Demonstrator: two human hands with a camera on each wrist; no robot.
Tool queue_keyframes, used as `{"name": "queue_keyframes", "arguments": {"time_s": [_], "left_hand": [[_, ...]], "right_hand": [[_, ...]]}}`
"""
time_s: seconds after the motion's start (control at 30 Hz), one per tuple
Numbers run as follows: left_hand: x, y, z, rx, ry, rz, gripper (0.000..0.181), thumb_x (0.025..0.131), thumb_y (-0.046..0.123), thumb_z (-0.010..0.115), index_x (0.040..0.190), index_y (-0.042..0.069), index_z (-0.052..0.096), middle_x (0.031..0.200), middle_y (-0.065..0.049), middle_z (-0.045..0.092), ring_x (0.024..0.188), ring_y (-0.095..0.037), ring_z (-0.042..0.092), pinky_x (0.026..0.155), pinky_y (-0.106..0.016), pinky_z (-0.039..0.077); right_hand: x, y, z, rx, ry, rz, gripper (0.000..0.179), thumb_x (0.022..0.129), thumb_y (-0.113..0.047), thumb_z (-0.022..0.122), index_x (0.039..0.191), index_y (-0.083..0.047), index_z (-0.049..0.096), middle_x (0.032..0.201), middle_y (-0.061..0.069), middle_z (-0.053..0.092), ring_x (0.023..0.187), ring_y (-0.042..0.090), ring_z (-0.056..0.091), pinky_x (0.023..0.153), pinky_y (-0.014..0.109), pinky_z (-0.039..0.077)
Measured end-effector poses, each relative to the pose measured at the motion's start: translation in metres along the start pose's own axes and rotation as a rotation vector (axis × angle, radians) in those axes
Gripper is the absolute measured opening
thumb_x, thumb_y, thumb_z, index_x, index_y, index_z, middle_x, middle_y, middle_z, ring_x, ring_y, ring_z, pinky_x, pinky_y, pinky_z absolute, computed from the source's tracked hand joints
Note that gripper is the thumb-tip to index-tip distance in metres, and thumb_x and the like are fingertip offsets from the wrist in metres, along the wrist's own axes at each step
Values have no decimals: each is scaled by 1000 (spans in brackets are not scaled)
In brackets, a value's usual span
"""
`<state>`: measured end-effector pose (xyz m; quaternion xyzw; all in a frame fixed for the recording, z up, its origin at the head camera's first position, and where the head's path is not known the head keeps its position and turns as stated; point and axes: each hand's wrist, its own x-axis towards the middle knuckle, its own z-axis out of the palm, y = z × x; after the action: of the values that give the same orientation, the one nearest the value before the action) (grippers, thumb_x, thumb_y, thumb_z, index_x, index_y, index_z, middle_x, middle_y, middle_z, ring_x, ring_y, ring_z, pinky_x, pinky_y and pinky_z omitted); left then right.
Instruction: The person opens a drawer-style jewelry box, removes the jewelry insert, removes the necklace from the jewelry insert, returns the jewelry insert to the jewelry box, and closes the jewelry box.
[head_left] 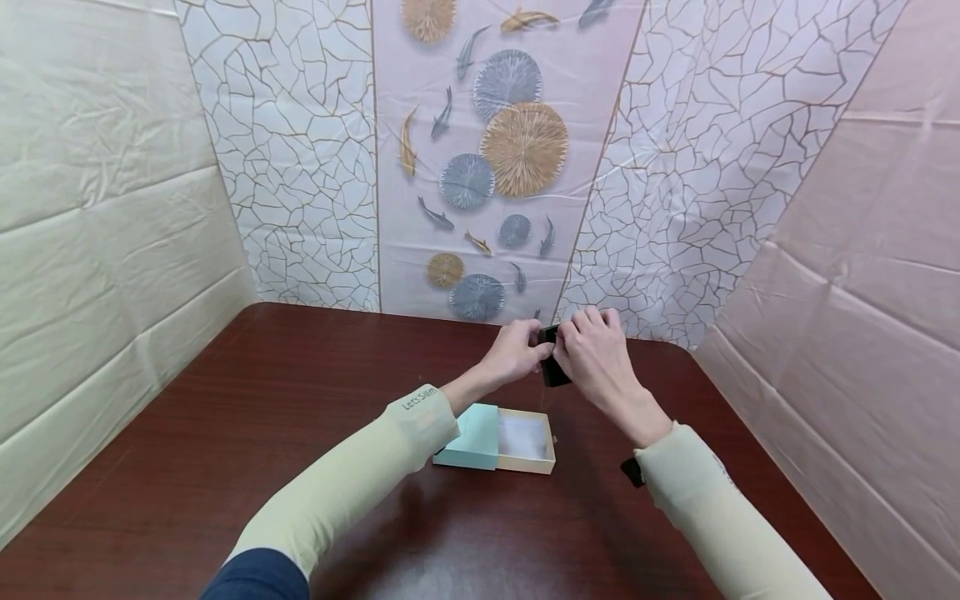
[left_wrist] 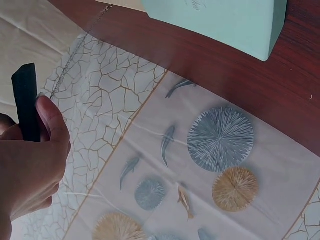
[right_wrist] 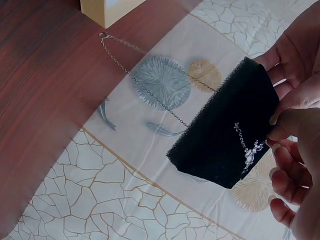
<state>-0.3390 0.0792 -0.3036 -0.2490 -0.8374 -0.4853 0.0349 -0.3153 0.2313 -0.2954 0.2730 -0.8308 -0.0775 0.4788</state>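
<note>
A black velvet jewelry pad (right_wrist: 220,120) is held up over the far part of the table. My left hand (head_left: 513,352) pinches it between thumb and fingers. Across its dark face lies part of a silver necklace (right_wrist: 251,152) with a small pendant, while the rest of the chain hangs in a loop below the pad, its clasp at the bottom. At the pad's edge, my right hand (head_left: 600,350) pinches the necklace with thumb and fingertips. Nearer on the table is a mint-green box sleeve (head_left: 476,437) with its cream drawer (head_left: 551,460) pulled partly out to the right.
The box stands on a dark red-brown wooden table (head_left: 337,358). A patterned cloth (head_left: 300,167) hangs behind the table's far edge, and pale fabric walls (head_left: 90,250) rise on both sides. White lining shows inside the drawer.
</note>
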Motion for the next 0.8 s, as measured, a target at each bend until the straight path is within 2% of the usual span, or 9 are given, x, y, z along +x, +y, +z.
{"name": "queue_keyframes", "arguments": {"time_s": [0.27, 0.57, 0.8], "left_hand": [[1, -2, 2, 83, 3, 10, 12, 94, 13, 61, 93, 2, 64, 74, -9, 66, 58, -16, 65, 52, -17, 47], [-1, -3, 4, 130, -37, 11, 12, 94, 13, 61, 92, 3, 66, 75, -10, 69, 53, -8, 56, 52, -16, 45], [-4, -3, 7, 169, -70, 19, 14, 93, 15, 63, 84, 5, 62, 75, -7, 68, 57, -8, 49, 53, -17, 38]], "right_hand": [[0, 1, 1, 0, -18, 15, 16, 82, -8, 63, 70, -3, 56, 68, 9, 51, 73, 31, 51, 73, 42, 36], [-1, 3, 2, 8, -30, 34, 13, 80, -6, 65, 71, -3, 56, 69, 10, 52, 74, 31, 52, 73, 41, 36], [-1, 9, -1, 21, -39, 112, 10, 80, -7, 66, 73, -3, 61, 71, 11, 56, 74, 32, 52, 73, 43, 36]]}}
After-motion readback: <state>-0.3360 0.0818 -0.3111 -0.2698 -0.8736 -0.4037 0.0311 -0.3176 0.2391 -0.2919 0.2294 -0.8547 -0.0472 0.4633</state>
